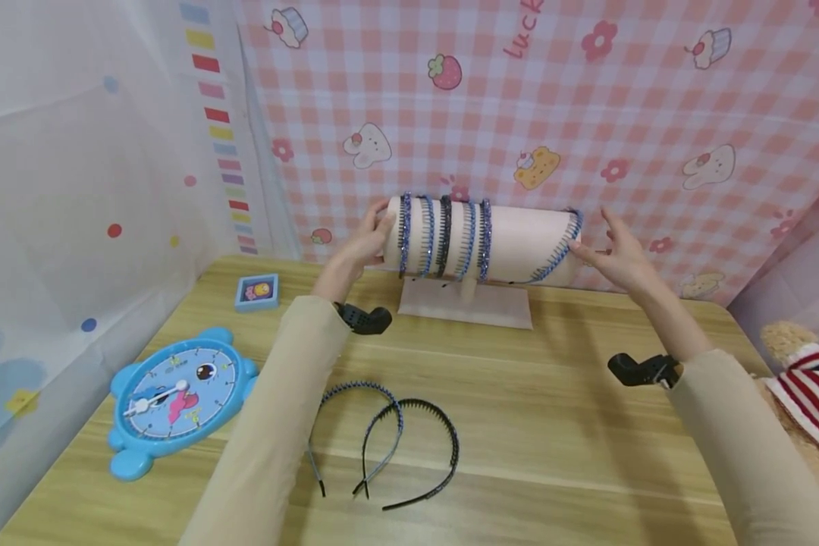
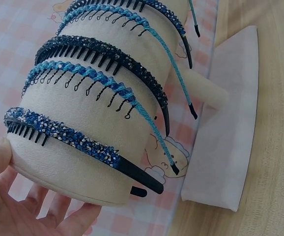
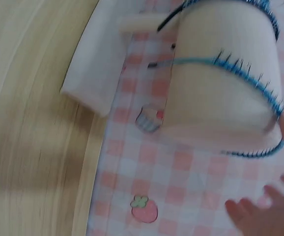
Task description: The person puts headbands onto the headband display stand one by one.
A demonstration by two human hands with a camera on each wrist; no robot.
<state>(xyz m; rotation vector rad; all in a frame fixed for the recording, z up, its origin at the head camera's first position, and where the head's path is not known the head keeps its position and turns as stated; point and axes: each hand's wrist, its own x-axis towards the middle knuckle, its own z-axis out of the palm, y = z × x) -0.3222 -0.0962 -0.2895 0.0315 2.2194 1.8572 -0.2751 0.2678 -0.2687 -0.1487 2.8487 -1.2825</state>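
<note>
A pale cylindrical headband display stand (image 1: 522,236) lies sideways at the back of the table. Several blue and black toothed headbands, including a glittery blue one (image 2: 63,130), circle its left half. My left hand (image 1: 362,246) grips the stand's left end, thumb above and fingers round the end. At the right end, a blue toothed headband (image 1: 560,254) sits slanted, partly over the roll, with one side hanging past the end face in the right wrist view. My right hand (image 1: 617,254) is beside it, thumb touching the headband and other fingers spread away from the roll.
Two loose toothed headbands, one blue (image 1: 365,384) and one black (image 1: 456,447), lie overlapping at the table's front. A blue toy clock (image 1: 221,402) and a small blue picture block (image 1: 256,293) sit left. A plush toy (image 1: 801,387) is at the right edge.
</note>
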